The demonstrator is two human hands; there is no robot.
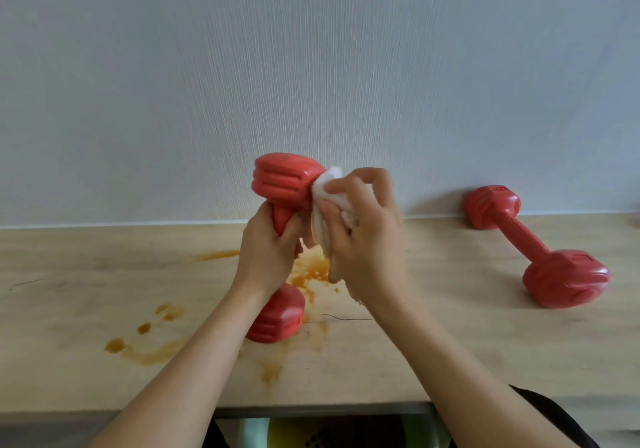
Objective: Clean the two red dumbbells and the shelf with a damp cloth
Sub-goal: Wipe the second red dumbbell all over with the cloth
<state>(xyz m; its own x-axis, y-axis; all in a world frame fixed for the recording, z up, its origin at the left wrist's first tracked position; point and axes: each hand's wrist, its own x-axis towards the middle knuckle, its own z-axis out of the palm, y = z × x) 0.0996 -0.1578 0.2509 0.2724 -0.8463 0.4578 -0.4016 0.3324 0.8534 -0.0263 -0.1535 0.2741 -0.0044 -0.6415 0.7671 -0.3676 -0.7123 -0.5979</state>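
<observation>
1. Head view, centre of the frame: the left hand [268, 250] wraps its fingers round the handle of a red moulded dumbbell with ribbed ends [282, 184], holding it upright, with its lower end on or just above a pale wooden shelf [467, 337].
2. The right hand [367, 233] grips a crumpled white cloth [329, 205], fingers curled round it, pressing it against the dumbbell's upper end.
3. At right of the frame, a second red dumbbell [533, 250] lies on the shelf, its far end touching the white textured wall [311, 67].
4. Orange-brown spill stains [145, 347] spread over the shelf at lower left and under the hands.
5. Handling, as a judgement: the dumbbell looks rigid and fairly heavy, its smooth coating possibly slippery when damp; the narrow handle is the sure hold. The cloth is soft and light.
6. Room: the wall closes the shelf's back edge; the front edge runs across the bottom of the frame. Open shelf lies between the dumbbells and at far left.
</observation>
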